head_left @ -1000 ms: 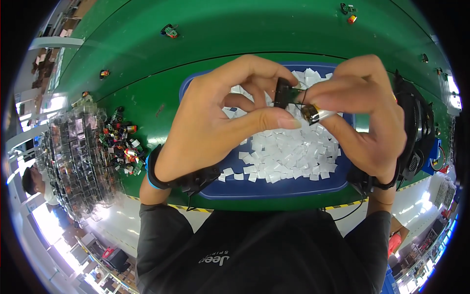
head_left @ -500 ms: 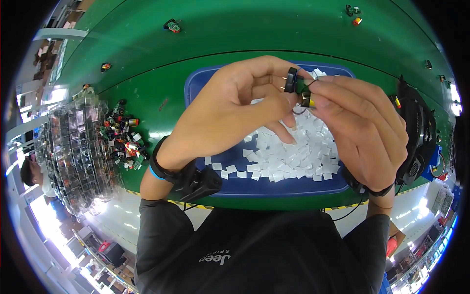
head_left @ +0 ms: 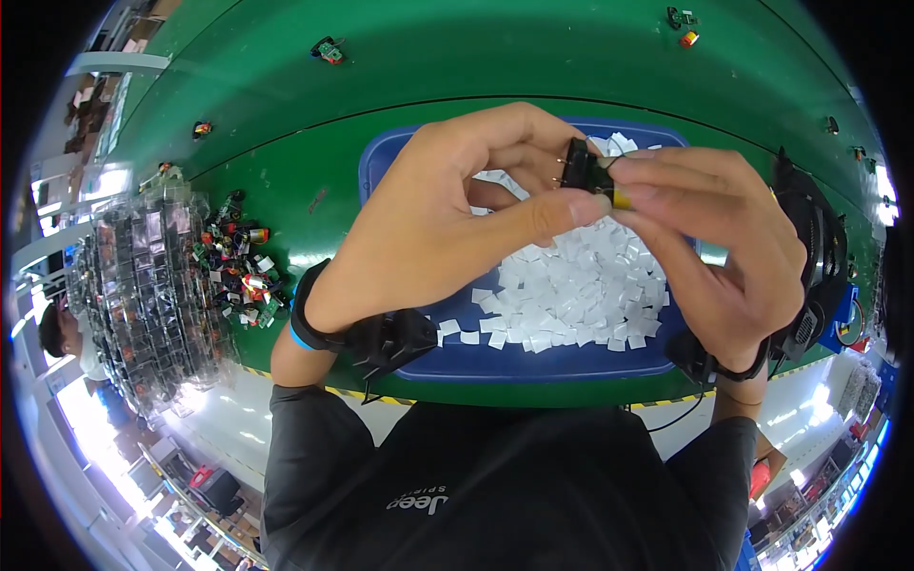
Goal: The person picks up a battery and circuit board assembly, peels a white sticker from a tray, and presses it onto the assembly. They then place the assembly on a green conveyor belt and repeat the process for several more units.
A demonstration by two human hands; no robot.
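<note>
Between my two hands, above a blue tray (head_left: 447,364), is a small electronic assembly (head_left: 582,167): a black plug part with metal pins, a bit of green board and a yellow-wrapped component. My left hand (head_left: 466,205) pinches it from the left, thumb along its near side. From the right, the fingertips of my right hand (head_left: 724,219) close on the yellow component and a thin dark wire. Fingers cover part of the assembly. Under the hands, many small white square pieces (head_left: 571,295) lie heaped in the tray.
Left of the tray lies a pile of similar small electronic parts (head_left: 249,276), beside stacked clear plastic trays (head_left: 152,295). A few loose assemblies (head_left: 328,50) are spread on the green table (head_left: 457,57). A black bag-like object (head_left: 809,228) stands at the right.
The black plug part has turned so its pins show more clearly. My left thumb has moved right along the assembly, and the right-hand fingers have shifted their grip.
</note>
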